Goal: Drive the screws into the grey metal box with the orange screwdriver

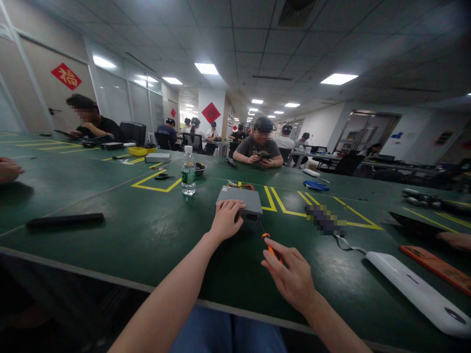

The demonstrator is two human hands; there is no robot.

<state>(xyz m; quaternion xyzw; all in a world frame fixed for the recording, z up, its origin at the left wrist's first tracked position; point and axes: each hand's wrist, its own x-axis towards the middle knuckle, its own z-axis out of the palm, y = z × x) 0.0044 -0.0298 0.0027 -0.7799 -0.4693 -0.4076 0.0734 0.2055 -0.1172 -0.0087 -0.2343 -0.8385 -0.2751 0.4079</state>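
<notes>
A grey metal power supply unit sits on the green table, coloured wires bunched at its far side. My left hand grips its near left part, fingers over the top and thumb toward the front. My right hand is closed around the orange handle of a screwdriver. The thin shaft slants up to the right front corner of the unit. Whether the tip touches a screw is too small to tell.
A water bottle stands left of the unit, before a small bowl. A black bar lies left. To the right are a white power bank-like device, an orange phone-shaped object and blue gloves. People sit around the table.
</notes>
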